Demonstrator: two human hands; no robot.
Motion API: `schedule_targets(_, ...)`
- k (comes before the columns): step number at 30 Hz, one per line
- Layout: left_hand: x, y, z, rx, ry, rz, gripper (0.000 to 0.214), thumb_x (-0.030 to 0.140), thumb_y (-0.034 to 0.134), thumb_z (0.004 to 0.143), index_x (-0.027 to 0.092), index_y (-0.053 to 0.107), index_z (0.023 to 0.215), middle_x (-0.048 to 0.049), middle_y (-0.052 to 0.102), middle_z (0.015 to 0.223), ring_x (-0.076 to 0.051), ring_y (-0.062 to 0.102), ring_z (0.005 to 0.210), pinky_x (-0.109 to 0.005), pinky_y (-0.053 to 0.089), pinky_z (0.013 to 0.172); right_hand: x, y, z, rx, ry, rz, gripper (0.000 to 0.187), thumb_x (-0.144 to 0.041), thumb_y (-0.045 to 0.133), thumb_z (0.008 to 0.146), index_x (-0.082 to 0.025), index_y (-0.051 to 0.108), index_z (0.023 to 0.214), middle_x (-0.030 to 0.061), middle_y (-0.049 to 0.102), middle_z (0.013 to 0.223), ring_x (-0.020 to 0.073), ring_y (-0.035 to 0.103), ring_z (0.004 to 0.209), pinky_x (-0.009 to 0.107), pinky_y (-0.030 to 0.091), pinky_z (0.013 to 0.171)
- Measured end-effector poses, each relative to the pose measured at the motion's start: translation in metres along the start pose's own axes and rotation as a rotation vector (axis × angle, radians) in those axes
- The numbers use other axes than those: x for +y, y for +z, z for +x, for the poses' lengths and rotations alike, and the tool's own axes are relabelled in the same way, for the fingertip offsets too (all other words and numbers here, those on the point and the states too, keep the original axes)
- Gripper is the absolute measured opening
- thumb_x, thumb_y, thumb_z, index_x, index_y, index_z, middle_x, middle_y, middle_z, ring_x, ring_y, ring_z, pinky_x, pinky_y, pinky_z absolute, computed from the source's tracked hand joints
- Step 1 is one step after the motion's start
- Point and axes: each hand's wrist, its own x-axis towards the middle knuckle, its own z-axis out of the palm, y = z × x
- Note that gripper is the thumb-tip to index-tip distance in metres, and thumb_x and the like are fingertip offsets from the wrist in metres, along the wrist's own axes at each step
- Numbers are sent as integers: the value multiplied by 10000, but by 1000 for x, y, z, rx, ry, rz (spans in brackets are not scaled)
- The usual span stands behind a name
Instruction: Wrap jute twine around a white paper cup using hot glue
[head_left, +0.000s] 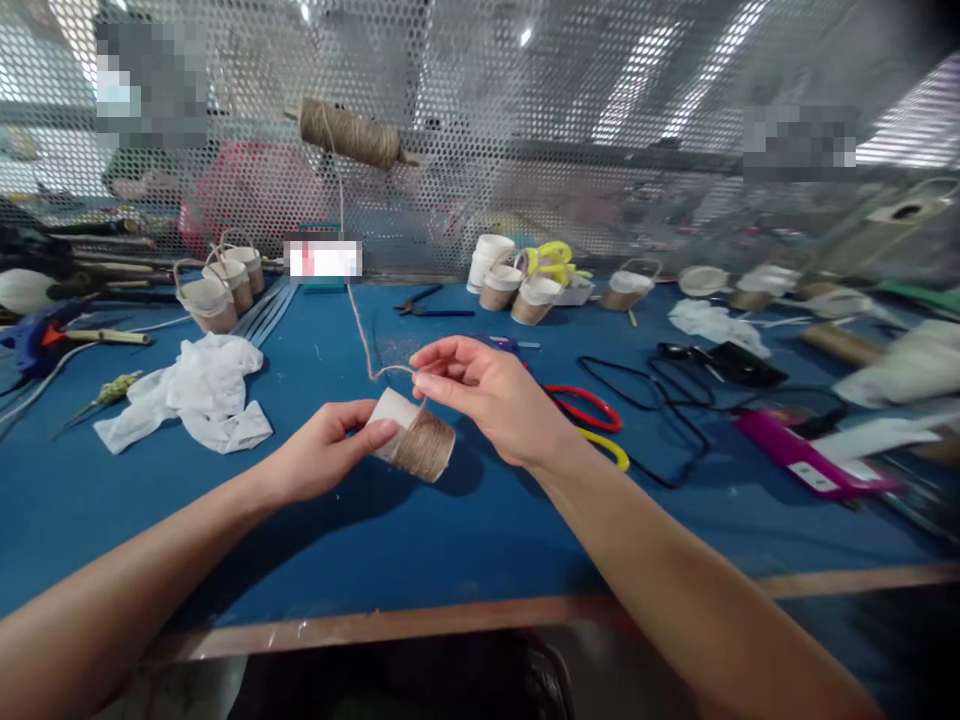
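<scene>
My left hand (pixel 330 445) is closed on a small white paper cup (pixel 396 415) lying sideways above the blue table (pixel 420 540). About half of the cup is wrapped in brown twine (pixel 426 448). My right hand (pixel 487 390) pinches the twine strand (pixel 361 335) just above the cup. The strand runs up to a twine spool (pixel 349 133) hung on the perforated metal screen.
White cloth (pixel 199 395) lies at the left. Finished twine-wrapped cups (pixel 214 300) stand back left and more cups (pixel 517 285) stand back centre. Red and yellow scissors (pixel 592 415), black cables, pliers (pixel 420 300) and a pink device (pixel 810 455) lie to the right. A glue gun (pixel 37 340) rests far left. A person sits behind the screen.
</scene>
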Motion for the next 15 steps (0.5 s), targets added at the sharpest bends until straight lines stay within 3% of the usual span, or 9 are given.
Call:
schedule_targets(6, 1, 2, -2, -19, -22, -68, 288, 340, 484, 828, 143, 661, 941, -29, 652, 825, -153, 551, 749, -241, 414, 732, 8, -2, -3, 48, -14, 73, 109, -236, 688, 677, -196, 660, 775, -24, 670, 747, 99, 600, 694, 253, 480, 706)
schedule_targets(15, 1, 2, -2, -39, 11, -37, 266, 324, 477, 846, 156, 663, 934, -23, 665, 844, -147, 562, 767, -231, 425, 740, 6, -1, -10, 128, -97, -107, 81, -229, 678, 695, -190, 666, 765, -5, 696, 772, 133, 633, 725, 277, 507, 717)
